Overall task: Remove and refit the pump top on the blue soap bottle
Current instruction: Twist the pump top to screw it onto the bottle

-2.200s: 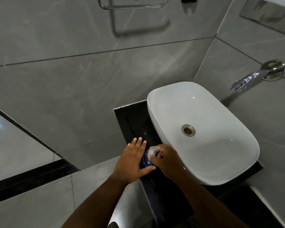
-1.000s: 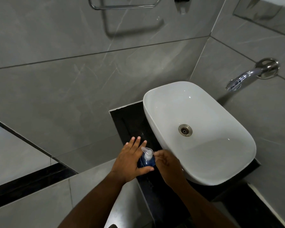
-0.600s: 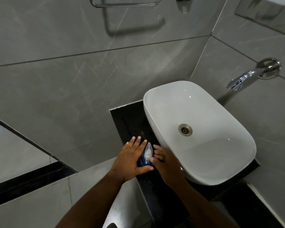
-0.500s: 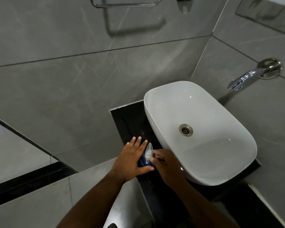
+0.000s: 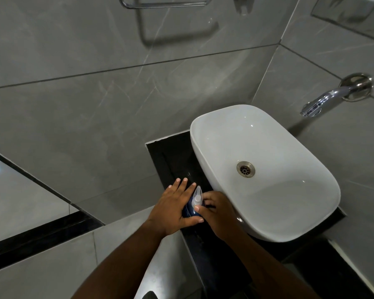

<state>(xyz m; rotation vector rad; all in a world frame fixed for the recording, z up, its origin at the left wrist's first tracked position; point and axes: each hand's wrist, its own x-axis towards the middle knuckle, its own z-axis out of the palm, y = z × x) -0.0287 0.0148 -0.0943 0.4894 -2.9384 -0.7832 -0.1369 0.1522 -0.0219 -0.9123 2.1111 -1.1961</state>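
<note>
Our left hand (image 5: 173, 209) wraps the blue soap bottle (image 5: 189, 209) from the left, fingers stretched forward along its side and the thumb hooked across its near face, just as it did two seconds ago. Our right hand (image 5: 219, 210) has its fingertips pinched on the neck under the pump top (image 5: 197, 196); a second back that hand sat lower and clear of the pump, and earlier still it covered the pump entirely. We see the clear pump now with its nozzle pointing away from us toward the wall, whereas a second ago it angled off to the left. The bottle stands upright on the black counter (image 5: 171, 154), just beside the left rim of the white basin (image 5: 203, 134), in the same spot throughout. We cannot tell whether the pump is fully seated on the bottle. Off to the right, the chrome spout (image 5: 324, 99) projects from the grey tiled wall (image 5: 95, 104).
</note>
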